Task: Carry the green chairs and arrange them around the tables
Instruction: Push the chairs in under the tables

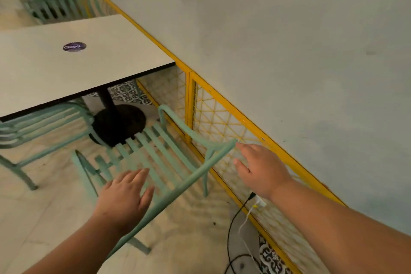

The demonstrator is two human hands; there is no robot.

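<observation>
Now | both hands' grip apart above green chair | table sticker perhaps "CrazyG"

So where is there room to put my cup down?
The white tabletop is bare all around the round sticker. The floor by the yellow fence is crowded: the green chair, both open hands, and cables.

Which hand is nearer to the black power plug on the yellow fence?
The right. The right hand hovers just above the black plug, near the wrist. The left hand is far off to the plug's left, over the green chair backrest.
</observation>
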